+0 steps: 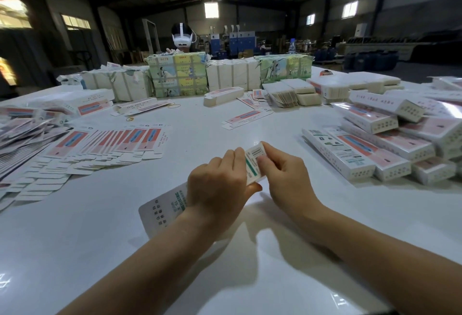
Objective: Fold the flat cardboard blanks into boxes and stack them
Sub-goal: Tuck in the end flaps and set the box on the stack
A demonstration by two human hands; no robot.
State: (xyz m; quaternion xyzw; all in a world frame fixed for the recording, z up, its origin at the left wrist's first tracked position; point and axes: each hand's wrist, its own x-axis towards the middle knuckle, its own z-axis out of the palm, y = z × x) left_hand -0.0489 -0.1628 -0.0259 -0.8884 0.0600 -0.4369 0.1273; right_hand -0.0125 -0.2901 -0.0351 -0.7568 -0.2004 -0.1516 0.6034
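A long white carton with green and black print lies slanted across the middle of the white table, held between both hands. My left hand grips its middle from above and hides that part. My right hand pinches the far end, where a printed end panel stands up between thumb and fingers. To the left, several flat pink-and-white blanks are fanned out in a row. At the right, folded boxes are stacked in layers.
Wrapped bundles of blanks line the far side of the table, with a person in a white headset behind them. Loose blanks and rubber bands lie mid-table. More blanks pile at the left edge.
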